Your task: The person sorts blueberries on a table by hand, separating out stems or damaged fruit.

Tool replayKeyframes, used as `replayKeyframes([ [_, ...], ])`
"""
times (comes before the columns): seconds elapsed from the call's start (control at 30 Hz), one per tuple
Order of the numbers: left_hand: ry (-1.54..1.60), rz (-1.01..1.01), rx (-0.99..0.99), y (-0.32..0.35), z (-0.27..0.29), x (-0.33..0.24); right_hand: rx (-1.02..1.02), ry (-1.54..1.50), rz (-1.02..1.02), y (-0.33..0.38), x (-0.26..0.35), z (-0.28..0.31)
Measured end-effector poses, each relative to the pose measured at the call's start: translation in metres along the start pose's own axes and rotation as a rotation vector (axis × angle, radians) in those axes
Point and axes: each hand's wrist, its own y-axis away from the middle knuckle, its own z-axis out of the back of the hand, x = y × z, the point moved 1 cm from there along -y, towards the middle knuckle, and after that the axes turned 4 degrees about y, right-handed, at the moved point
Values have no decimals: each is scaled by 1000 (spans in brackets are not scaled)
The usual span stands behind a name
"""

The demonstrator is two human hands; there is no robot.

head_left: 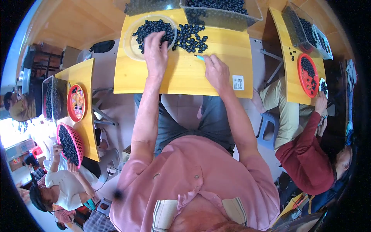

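Observation:
My left hand point(155, 54) is over a round clear plastic bowl point(132, 52) of small dark round balls point(148, 28), its bent fingers touching them and its thumb apart. What kind of balls these are, berries or beads, I cannot tell. More of them lie loose point(193, 41) on the yellow board just right of the bowl. Between the thumb and fingers of my right hand point(216, 71) is a slim teal pen-like tool point(199, 57), its dark tip pointing left toward the loose balls.
A large clear bin point(216, 21) of dark balls stands at the yellow table's point(181, 81) far edge. A white printed label point(238, 82) lies at its right. Co-workers sit at side tables, with red trays point(298, 77) and a pink basket point(79, 149).

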Motion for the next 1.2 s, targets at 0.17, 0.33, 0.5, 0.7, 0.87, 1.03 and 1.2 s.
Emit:
replayKeyframes([
  [0.17, -19, -65, 466, 34, -30, -2, -36, -3, 9, -1, 2, 0],
  [0.33, -84, -15, 514, 51, -41, -1, -37, -14, 16, 0, 1, -1],
  [0.5, -13, 110, 487, 51, -35, -10, -45, -4, 12, 0, 0, -1],
  [0.7, -5, 90, 512, 51, -36, -5, -29, -13, 2, 0, 1, -2],
  [0.87, 122, 335, 551, 53, -39, -7, -17, -11, -3, 1, 1, -1],
  [1.03, 431, 551, 419, 70, -47, -1, -23, -10, -2, 1, 1, -2],
  [1.2, 468, 556, 361, 77, -47, -9, -26, 5, -8, 2, 1, 0],
])
